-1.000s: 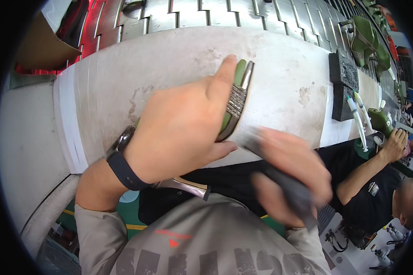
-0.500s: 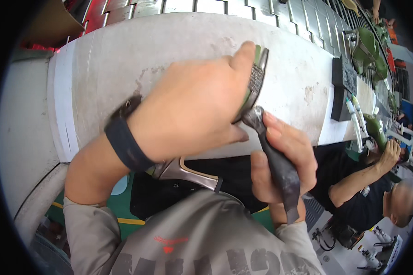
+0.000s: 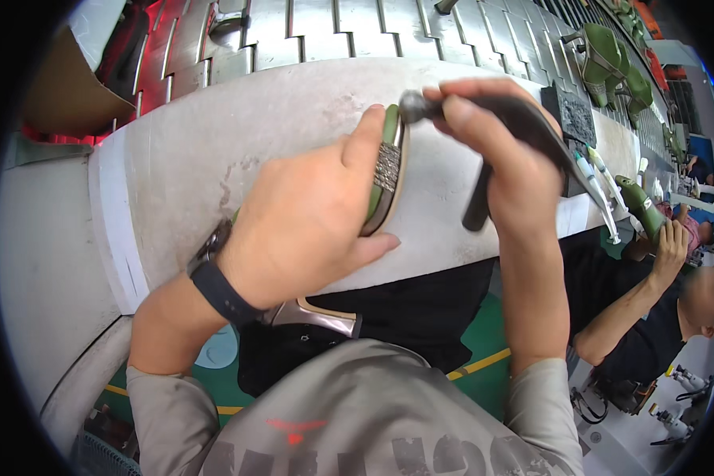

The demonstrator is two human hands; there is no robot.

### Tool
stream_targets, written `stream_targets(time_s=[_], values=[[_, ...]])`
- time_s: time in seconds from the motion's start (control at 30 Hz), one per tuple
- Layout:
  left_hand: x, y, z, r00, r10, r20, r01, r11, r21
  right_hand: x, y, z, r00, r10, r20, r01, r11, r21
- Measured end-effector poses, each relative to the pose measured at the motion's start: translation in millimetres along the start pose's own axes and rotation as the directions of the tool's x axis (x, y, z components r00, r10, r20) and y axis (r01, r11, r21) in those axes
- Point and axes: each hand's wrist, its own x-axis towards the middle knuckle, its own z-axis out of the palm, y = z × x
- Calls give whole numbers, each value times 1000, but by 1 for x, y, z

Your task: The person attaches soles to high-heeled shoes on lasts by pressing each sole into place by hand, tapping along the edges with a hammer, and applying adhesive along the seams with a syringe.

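Note:
My left hand (image 3: 297, 218) is wrapped round a green high-heeled shoe (image 3: 386, 166), held on its side over the pale work surface. A glittery grey band crosses the shoe, and its sole edge faces right. Below my left wrist, which wears a dark band, a shiny metallic heel (image 3: 329, 317) sticks out. My right hand (image 3: 516, 151) is closed on a dark hammer (image 3: 412, 106), whose rounded head is close to the shoe's far end; I cannot tell whether they touch. My fingers hide part of both things.
Beyond the pale work surface (image 3: 190, 159) runs a metal slat conveyor (image 3: 317, 32). At right are a dark block (image 3: 567, 115), syringe-like tubes (image 3: 599, 190) and several green shoes (image 3: 603, 67). A co-worker (image 3: 658, 325) beside me grips another green shoe (image 3: 641, 205). A brown cardboard piece (image 3: 83, 79) is at far left.
My right hand has moved up and away from me, bringing the hammer from the shoe's near end to its far end. The left hand still holds the shoe, now slightly farther left.

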Motion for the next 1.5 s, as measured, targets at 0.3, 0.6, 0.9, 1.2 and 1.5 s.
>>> stream_targets(time_s=[0.3, 0.6, 0.9, 1.2, 1.5], values=[[-16, 44, -69, 881, 274, -386, -320, 946, -58, -7, 46, -32, 981, 149, -128, -112, 961, 255], [-42, 79, -23, 820, 299, -489, -402, 908, -118, -152, -69, -12, 784, -620, 29, 620, 784, 32], [-57, 78, 4, 717, 388, -579, -465, 885, 17, -140, -113, -22, 879, -368, 303, 416, 902, -112], [-108, 49, 48, 480, 578, -660, -557, 782, 279, -148, -98, -10, 783, -310, 538, 304, 947, 105], [-119, -27, 82, 671, 412, -616, -62, 859, 508, -178, 8, 25, 932, -135, 337, 156, 987, -38]])
